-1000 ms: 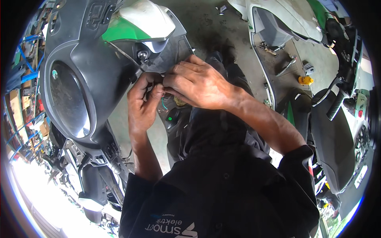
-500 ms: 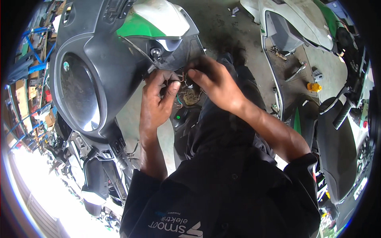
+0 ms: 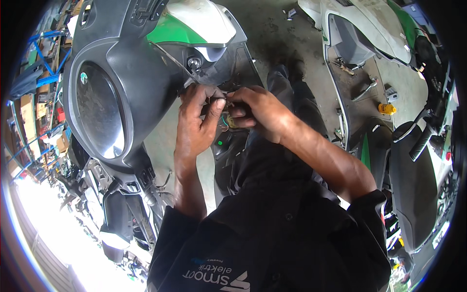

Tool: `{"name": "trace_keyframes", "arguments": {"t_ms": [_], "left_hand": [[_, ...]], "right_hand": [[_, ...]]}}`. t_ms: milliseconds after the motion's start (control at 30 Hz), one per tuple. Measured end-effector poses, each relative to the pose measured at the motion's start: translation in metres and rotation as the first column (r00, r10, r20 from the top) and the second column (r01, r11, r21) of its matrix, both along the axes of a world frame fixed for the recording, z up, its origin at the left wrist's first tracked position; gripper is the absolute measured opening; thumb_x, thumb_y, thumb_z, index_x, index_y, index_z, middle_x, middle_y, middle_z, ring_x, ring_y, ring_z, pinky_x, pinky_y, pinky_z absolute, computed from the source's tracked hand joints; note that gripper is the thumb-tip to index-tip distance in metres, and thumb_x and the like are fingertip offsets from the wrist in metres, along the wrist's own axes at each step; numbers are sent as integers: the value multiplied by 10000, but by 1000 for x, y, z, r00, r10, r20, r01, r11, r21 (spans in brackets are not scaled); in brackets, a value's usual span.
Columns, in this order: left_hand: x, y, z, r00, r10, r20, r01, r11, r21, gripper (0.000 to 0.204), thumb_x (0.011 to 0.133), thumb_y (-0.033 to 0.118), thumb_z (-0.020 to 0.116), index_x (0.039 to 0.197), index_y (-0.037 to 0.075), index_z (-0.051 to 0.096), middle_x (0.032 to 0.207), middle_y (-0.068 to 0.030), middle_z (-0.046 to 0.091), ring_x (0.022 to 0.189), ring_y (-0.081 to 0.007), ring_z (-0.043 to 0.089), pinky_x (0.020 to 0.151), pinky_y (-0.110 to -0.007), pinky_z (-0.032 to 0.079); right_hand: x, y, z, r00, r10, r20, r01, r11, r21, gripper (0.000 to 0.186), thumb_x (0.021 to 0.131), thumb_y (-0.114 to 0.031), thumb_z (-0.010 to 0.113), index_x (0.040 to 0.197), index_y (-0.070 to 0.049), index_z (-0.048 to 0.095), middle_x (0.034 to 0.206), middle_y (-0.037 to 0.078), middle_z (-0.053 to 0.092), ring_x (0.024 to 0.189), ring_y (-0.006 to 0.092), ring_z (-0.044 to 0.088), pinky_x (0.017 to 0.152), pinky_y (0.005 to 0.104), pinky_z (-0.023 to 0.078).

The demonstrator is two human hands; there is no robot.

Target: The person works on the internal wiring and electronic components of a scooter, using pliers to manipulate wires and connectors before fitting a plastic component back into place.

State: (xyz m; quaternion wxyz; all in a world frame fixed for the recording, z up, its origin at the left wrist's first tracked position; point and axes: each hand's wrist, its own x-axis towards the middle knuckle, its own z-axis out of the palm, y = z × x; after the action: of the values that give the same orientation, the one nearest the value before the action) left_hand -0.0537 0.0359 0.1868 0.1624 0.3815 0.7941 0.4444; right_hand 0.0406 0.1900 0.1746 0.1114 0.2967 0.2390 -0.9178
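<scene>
A dark grey scooter (image 3: 151, 92) with a green-and-white panel (image 3: 182, 29) fills the left side; a second, white-bodied scooter (image 3: 372, 31) stands well apart on the right. Between them, nearer the first, the person's two hands meet at its far, right-hand edge. The right hand (image 3: 265, 112) comes in from the right with fingers bent toward the left fingertips; whether they close on anything cannot be told. The left hand (image 3: 197, 114) has thumb and forefinger pinched almost together on a thin dark piece (image 3: 224, 99), apparently a wire, which lies between the two hands. On the right scooter's footboard stands a yellow bottle (image 3: 387, 108). Just nearer than the fingertips, a thin green wire (image 3: 224, 121) curves loose. The handwork seems under way rather than finished: the piece remains at the fingertips, and no completed join is visible.
</scene>
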Motion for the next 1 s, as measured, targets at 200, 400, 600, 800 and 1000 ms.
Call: {"name": "trace_keyframes", "arguments": {"t_ms": [200, 400, 600, 800, 1000], "left_hand": [[2, -2, 1, 990, 26, 140, -31, 999, 36, 127, 963, 117, 654, 976, 4, 596, 903, -105, 620, 845, -229, 572, 782, -347, 465], [0, -3, 0, 979, 5, 205, -25, 996, 91, 139, 967, 118, 653, 986, -5, 590, 898, -108, 612, 840, -221, 566, 776, -342, 470], [3, -2, 2, 996, 44, 72, -45, 999, 9, 130, 965, 123, 654, 990, 9, 595, 913, -119, 624, 851, -266, 581, 789, -366, 469], [4, 0, 4, 998, 27, -55, -26, 999, 27, 126, 954, 119, 662, 990, 13, 602, 918, -122, 628, 848, -296, 585, 799, -385, 465], [5, -4, -1, 982, 44, 185, -64, 993, 104, 111, 969, 97, 645, 989, 0, 596, 917, -98, 622, 846, -213, 574, 793, -331, 463]], "right_hand": [[3, 19, -10, 873, 348, -341, 257, 266, 929, 166, 888, -131, 662, 1001, -23, 604, 884, 85, 605, 770, 188, 623, 639, 351, 471], [3, 23, -10, 723, 616, -312, 581, -300, 756, 264, 826, -179, 754, 1023, -79, 609, 952, 66, 632, 858, 259, 658, 817, 359, 469], [0, 9, 9, 932, 328, -157, -17, 472, 881, 174, 984, -190, 638, 1009, -21, 605, 791, 37, 575, 700, 195, 615, 575, 332, 423], [-2, 18, 12, 952, 280, -128, -169, 823, 542, 197, 988, -188, 631, 1055, -8, 585, 893, 69, 632, 644, 149, 552, 546, 302, 409], [4, 18, -2, 793, 505, -340, 502, -226, 835, 347, 849, -71, 742, 1137, -50, 551, 1057, 63, 652, 834, 251, 606, 695, 382, 435]]}}
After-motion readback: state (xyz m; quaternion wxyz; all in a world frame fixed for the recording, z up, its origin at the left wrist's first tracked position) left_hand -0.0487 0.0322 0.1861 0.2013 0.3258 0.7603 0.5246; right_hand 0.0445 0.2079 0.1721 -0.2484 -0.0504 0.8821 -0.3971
